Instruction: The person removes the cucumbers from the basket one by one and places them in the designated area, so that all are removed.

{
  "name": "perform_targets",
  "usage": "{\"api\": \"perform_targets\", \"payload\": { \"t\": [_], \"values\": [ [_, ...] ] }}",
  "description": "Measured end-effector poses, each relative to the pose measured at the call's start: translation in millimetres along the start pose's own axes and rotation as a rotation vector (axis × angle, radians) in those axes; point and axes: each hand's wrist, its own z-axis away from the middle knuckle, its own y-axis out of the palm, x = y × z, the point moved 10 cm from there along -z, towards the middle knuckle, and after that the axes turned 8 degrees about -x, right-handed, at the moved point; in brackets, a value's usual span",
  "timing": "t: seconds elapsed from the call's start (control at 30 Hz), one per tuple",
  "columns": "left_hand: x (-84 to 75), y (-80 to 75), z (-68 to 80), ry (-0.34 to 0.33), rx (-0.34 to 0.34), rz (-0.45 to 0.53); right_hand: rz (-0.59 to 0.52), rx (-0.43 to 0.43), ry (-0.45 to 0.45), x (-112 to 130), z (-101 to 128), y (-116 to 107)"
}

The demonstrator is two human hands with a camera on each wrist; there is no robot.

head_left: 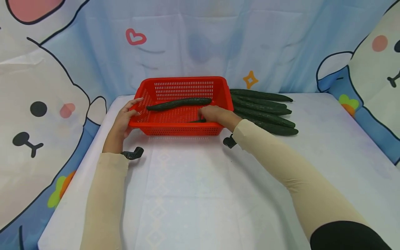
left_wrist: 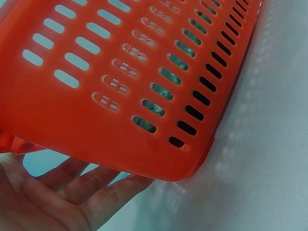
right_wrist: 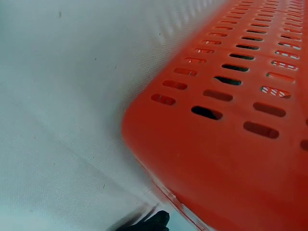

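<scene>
The right hand is down inside the red perforated plastic basket, fingers curled over the end of a dark green cucumber that lies low against the near wall; only a short dark tip shows past the knuckles, so the exact grip cannot be told, though it looks like a closed hold round the vegetable. The left hand rests on the basket's left rim, thumb over the edge and fingers straight and slightly spread along the outer wall; the left wrist view shows those relaxed fingers lying just under the slotted wall. A second long dark green cucumber lies slantwise across the basket floor, nearer the far wall. Just right of the basket, touching or nearly touching its side, a pile of similar long cucumbers lies on the white cloth-covered table. I judge the cucumbers firm and stiff, moderately heavy for their length, with bumpy skin that gives fair grip but could be slick if damp; taking one near its middle would keep it balanced, while an end hold lets it droop and lever. The basket looks light and likely to slide on the cloth, so a steadying hand at the rim suits it.
</scene>
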Motion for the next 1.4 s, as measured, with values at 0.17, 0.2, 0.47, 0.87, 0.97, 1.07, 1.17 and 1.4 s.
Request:
{"api": "perform_targets", "payload": {
  "t": [0.17,0.2,0.47,0.87,0.97,1.07,1.17,1.4],
  "values": [
    [-1.0,0.0,0.9,0.008,-0.003,-0.006,0.006,-0.037,-0.015,1.9,0.0,-5.3],
    [-0.8,0.0,0.9,0.008,-0.004,-0.009,0.007,-0.051,-0.016,2.2,0.2,-7.0],
    [1.7,-0.5,-0.1,0.001,-0.006,-0.018,-0.014,-0.168,-0.038,5.0,4.3,-21.9],
    [-0.1,2.1,0.3,0.014,0.005,-0.018,-0.254,-0.342,-0.021,-2.2,19.2,-40.6],
    [0.7,2.5,0.5,0.008,0.003,-0.018,-0.300,-0.400,-0.035,-1.2,24.8,-47.0],
    [1.0,2.6,0.6,0.004,0.001,-0.014,-0.333,-0.477,-0.065,3.3,32.4,-56.1],
    [0.5,2.2,0.6,0.005,-0.001,-0.015,-0.360,-0.552,-0.093,8.0,41.0,-65.4],
    [0.4,1.0,1.0,0.008,-0.001,-0.001,-0.393,-0.696,-0.115,8.3,68.8,-86.4]
  ]
}}
